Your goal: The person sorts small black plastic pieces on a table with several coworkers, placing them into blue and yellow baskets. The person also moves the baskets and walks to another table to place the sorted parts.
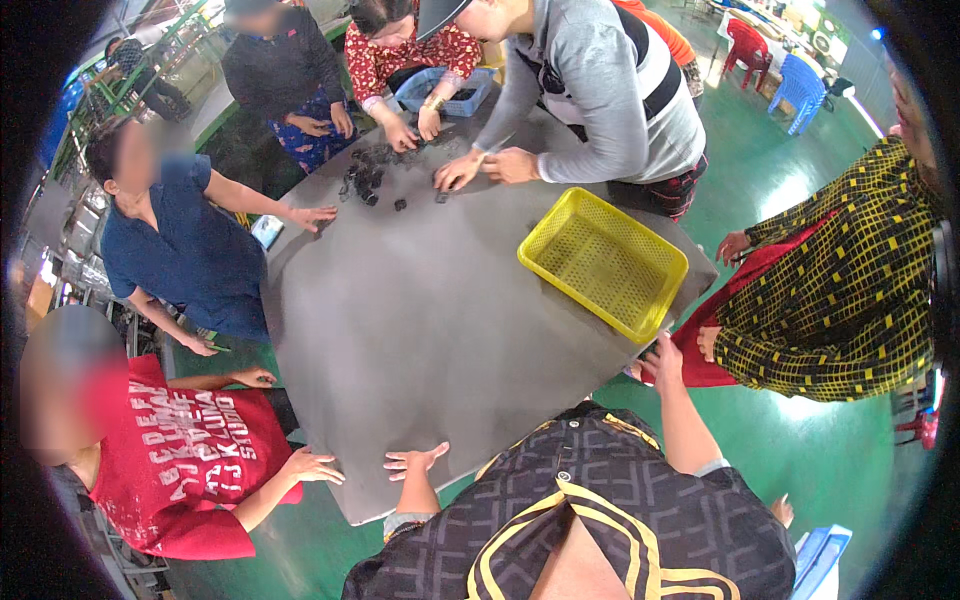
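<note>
My left hand point(417, 460) lies open at the near edge of the grey table point(400, 330), fingers spread and holding nothing. On the right, my right hand point(662, 362) is at the table's edge, close to the near corner of a yellow perforated plastic basket point(600, 265). Its fingers look apart; whether they touch the basket is hard to tell. No contents show in the basket. Small black pieces point(368, 180) lie scattered at the table's far end, well away from my hands; their kind is too small to make out.
Several people stand round the table. One in grey sleeves point(610, 100) and one in red patterned clothing point(385, 50) handle the black pieces beside a blue basket point(445, 90). A person in navy point(185, 250) rests a hand on the left edge. Red point(747, 48) and blue point(797, 88) chairs stand behind.
</note>
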{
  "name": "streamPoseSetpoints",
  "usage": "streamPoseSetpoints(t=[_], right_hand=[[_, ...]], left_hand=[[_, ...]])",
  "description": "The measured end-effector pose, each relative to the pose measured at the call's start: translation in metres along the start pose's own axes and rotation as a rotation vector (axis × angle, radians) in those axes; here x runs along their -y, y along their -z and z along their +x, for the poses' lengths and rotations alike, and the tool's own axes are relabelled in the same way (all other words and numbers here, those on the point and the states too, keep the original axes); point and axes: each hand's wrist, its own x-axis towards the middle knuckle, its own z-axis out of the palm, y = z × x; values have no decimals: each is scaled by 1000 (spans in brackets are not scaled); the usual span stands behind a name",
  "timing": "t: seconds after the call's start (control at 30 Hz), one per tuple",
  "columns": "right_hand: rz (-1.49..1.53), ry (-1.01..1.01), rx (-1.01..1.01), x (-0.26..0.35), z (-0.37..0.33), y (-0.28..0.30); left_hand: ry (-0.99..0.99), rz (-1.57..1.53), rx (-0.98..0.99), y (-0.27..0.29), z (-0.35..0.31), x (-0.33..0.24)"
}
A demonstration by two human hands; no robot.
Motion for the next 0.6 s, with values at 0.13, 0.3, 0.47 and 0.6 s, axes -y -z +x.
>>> streamPoseSetpoints(t=[0.13,0.3,0.47,0.6], right_hand=[[87,-103,-9,32,-3,-35],[163,-130,66,6,17,-49],[219,98,-125,-37,41,-3],[236,81,-137,-53,-42,-22]], left_hand=[[-78,95,-31,1,4,12],[-88,-18,-87,-1,18,47],[-71,-110,-72,-8,22,66],[-54,-127,-47,-4,45,110]])
